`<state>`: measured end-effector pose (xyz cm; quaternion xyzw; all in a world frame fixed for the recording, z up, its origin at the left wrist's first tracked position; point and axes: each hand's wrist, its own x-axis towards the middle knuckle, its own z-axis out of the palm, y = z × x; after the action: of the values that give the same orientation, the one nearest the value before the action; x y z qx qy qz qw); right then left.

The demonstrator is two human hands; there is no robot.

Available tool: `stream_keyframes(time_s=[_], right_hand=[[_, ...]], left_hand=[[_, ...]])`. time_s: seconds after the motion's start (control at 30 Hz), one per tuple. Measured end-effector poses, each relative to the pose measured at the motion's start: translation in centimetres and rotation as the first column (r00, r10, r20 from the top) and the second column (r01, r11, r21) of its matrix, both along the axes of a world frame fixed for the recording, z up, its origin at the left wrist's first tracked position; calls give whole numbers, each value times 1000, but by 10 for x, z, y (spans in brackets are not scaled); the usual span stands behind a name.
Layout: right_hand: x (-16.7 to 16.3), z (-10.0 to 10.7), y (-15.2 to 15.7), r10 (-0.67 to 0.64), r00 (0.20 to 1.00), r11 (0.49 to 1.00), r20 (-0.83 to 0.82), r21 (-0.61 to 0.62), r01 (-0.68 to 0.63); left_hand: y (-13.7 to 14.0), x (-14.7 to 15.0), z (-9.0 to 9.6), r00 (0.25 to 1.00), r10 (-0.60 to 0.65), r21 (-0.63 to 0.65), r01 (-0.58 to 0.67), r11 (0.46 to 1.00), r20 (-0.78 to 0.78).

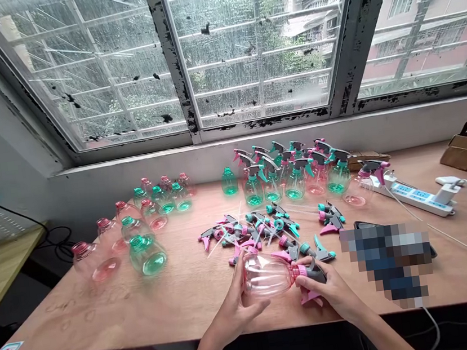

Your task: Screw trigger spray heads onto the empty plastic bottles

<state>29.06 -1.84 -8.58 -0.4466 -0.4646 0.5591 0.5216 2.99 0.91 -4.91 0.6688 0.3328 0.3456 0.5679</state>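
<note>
Bottle (pixel 265 275) and spray head (pixel 316 274) in one line, neck to collar

Our left hand (pixel 237 299) cups the bottle's base end, fingers gripping the clear pink body. Our right hand (pixel 335 287) is wrapped about the grey spray head. The bottle lies on its side between our hands, near the front edge of the bench (pixel 107 321), long axis left to right: base to our left, neck (pixel 292 273) to our right. The pink collar (pixel 299 270) meets the neck; how far it is threaded, we cannot tell. The right hand is nearer the joint, and we judge that the shared axis decides the fit. Just beyond: a pile of loose spray heads (pixel 261 229). Headless bottles (pixel 148 258) stand well off to the left; bottles with heads fitted (pixel 294 184) stand at the back, below the window (pixel 256 53).
</note>
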Motion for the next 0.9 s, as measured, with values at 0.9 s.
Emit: stream_keyframes(time_s=[0.9], right_hand=[[1,-5,1,14,1000,1000,-6,-3,-14]], left_hand=[[2,1,-3,1000,19,-2,-19,1000,22]])
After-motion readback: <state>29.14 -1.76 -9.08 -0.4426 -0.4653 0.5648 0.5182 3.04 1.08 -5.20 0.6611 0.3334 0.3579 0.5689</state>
